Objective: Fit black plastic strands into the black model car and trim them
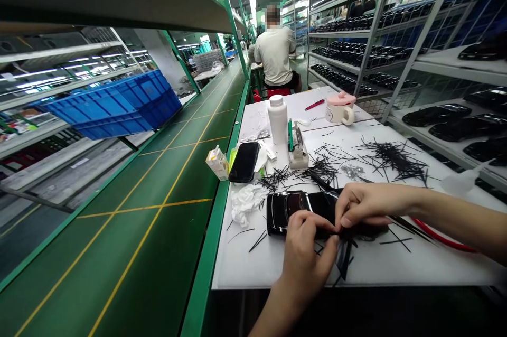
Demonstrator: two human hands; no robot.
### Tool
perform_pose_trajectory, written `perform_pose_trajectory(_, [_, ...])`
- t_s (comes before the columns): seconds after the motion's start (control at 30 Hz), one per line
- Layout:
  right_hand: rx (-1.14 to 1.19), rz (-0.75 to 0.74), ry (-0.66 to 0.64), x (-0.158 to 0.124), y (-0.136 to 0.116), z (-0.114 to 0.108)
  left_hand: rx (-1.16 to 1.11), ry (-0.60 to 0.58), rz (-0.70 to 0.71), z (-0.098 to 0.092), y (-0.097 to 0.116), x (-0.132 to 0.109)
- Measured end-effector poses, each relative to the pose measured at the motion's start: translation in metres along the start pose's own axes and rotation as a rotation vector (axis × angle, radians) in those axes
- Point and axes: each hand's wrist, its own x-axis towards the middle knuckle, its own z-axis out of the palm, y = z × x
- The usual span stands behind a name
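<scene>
A glossy black model car body lies on the white tabletop, its dark windows showing. My left hand comes up from below and grips its near side. My right hand reaches in from the right, fingertips pinched at the car's edge beside my left fingers. The hands hide the car's middle and rear. Whether a strip lies between my right fingertips, I cannot tell. Thin black strips lie in loose heaps and scattered pieces around the car.
A white bottle, a pink-lidded mug, a phone and crumpled tissue stand beyond the car. A green conveyor bench runs along the left. Shelves of black car bodies stand right. A seated co-worker sits ahead.
</scene>
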Motion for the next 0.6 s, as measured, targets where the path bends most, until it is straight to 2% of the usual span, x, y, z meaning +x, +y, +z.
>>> perform_pose_trajectory(0.13, [0.087, -0.027, 0.016, 0.0, 0.007, -0.001, -0.062, 0.013, -0.074, 0.001, 0.002, 0.001])
perform_pose_trajectory(0.27, [0.123, -0.052, 0.021, 0.003, 0.012, 0.001, -0.092, -0.025, -0.148, 0.0, 0.005, 0.004])
perform_pose_trajectory(0.4, [0.048, -0.05, 0.081, -0.004, 0.004, 0.011, -0.092, -0.051, -0.194, -0.001, 0.007, 0.007])
perform_pose_trajectory(0.47, [-0.164, -0.06, 0.199, -0.022, 0.002, 0.011, -0.104, -0.051, -0.216, -0.002, 0.007, 0.007])
perform_pose_trajectory(0.5, [-0.321, -0.075, 0.302, -0.034, 0.005, 0.009, -0.112, -0.048, -0.227, -0.003, 0.007, 0.008])
perform_pose_trajectory(0.6, [-0.799, -0.097, 0.766, -0.078, 0.038, -0.004, -0.14, -0.06, -0.293, -0.012, 0.004, 0.011])
